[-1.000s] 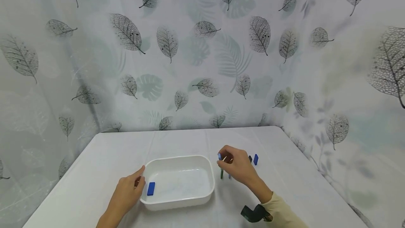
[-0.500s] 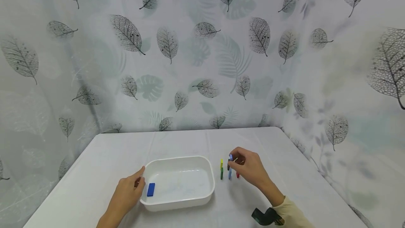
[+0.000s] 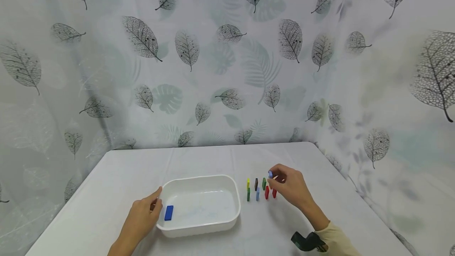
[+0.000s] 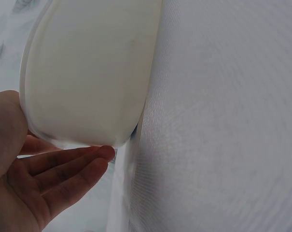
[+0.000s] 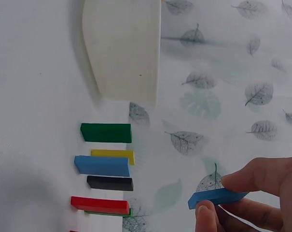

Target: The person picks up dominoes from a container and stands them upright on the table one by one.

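Observation:
In the head view, a white plastic tray (image 3: 199, 230) has a dark blue block (image 3: 168, 213) lying flat inside at the left. My left hand (image 3: 140, 214) touches its left end; in the left wrist view, nearly straight fingers (image 4: 71, 176) lie against the outer wall, while the thumb tip is hidden. Right of the tray, my right hand (image 3: 291, 185) pinches a lighter blue block (image 5: 215, 196) between thumb and fingertips, over the back row of standing blocks. Near it stand a green block (image 3: 264, 183) and a red block (image 3: 267, 192).
Two rows of small upright blocks include a yellow one (image 3: 248, 183), a dark one (image 3: 256, 184), a front green one (image 3: 248, 194) and a light blue one (image 3: 257, 194). White cloth covers the table (image 3: 199, 161); leaf-printed curtains (image 3: 227, 66) hang behind and at both sides.
My right hand has moved rightward along the standing blocks with the blue block pinched, uncovering yellow, dark, green and red ones. The left hand and tray stay in place.

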A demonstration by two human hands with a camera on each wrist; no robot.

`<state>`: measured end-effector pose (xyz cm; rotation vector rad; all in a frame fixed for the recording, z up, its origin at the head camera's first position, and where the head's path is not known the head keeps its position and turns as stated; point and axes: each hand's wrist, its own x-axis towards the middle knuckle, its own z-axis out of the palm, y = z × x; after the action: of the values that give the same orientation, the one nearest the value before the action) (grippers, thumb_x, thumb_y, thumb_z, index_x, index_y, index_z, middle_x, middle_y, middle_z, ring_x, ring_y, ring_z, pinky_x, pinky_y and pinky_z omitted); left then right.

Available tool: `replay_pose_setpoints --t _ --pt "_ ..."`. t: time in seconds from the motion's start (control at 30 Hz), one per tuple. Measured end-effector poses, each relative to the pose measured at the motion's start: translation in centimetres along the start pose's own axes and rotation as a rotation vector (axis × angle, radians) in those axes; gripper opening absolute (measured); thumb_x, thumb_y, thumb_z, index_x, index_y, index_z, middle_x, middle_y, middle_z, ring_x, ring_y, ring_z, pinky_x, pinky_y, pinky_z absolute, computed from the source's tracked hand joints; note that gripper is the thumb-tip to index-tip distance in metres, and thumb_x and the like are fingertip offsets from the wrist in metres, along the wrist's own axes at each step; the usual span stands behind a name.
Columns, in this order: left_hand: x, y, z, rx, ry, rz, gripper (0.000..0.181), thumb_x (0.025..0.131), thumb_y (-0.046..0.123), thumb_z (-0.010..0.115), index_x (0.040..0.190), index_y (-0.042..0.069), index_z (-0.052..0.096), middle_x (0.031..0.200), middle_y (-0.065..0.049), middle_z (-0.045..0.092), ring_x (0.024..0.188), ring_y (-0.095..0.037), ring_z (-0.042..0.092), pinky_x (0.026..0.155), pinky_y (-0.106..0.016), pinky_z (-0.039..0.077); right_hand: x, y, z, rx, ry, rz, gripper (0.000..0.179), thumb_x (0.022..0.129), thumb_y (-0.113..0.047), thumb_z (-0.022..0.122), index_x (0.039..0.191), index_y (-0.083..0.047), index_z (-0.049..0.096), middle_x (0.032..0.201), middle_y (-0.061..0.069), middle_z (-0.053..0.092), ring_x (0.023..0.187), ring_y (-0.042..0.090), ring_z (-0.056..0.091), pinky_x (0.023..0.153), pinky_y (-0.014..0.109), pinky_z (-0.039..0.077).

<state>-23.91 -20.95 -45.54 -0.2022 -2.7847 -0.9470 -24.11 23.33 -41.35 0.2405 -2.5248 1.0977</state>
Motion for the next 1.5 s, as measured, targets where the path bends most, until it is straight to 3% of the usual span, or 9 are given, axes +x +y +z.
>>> replay_pose_setpoints --t 0.43,0.67,1.0,1.5 --pt "0.1 0.0 0.0 0.013 -0.016 -0.027 0.048 0.100 0.012 0.060 0.143 -0.008 0.055 0.108 -0.021 0.073 0.087 -0.023 0.068 0.080 -0.045 0.062 -0.5 1.6 -0.8 -0.031 0.010 0.050 0.016 0.090 -0.007 0.079 0.105 -0.010 0.073 0.091 -0.003 0.072 0.079 0.015 0.064 0.067 0.028 0.056" --pt "0.1 -0.1 0.1 0.011 -0.014 -0.018 0.047 0.101 0.012 0.059 0.143 -0.009 0.055 0.110 -0.022 0.073 0.091 -0.026 0.070 0.083 -0.047 0.061 -0.7 2.7 -1.2 -0.050 0.011 0.036 0.017 0.090 -0.005 0.078 0.104 -0.011 0.074 0.091 -0.004 0.072 0.079 0.015 0.065 0.069 0.031 0.056" --pt "0.1 -0.2 0.1 -0.006 -0.006 -0.016 0.046 0.101 0.011 0.060 0.143 -0.008 0.056 0.106 -0.018 0.073 0.087 -0.022 0.069 0.075 -0.041 0.062 -0.5 4.7 -0.9 -0.091 -0.038 0.089 0.020 0.089 -0.004 0.078 0.109 -0.006 0.074 0.095 0.000 0.072 0.082 0.017 0.065 0.070 0.028 0.056" --pt "0.0 0.0 0.1 -0.003 -0.003 -0.024 0.047 0.100 0.011 0.061 0.143 -0.008 0.056 0.107 -0.020 0.073 0.088 -0.023 0.069 0.076 -0.041 0.062 -0.5 6.5 -0.6 -0.090 -0.098 0.144 0.018 0.088 -0.005 0.079 0.104 -0.003 0.072 0.097 0.005 0.073 0.085 0.021 0.068 0.073 0.038 0.058"
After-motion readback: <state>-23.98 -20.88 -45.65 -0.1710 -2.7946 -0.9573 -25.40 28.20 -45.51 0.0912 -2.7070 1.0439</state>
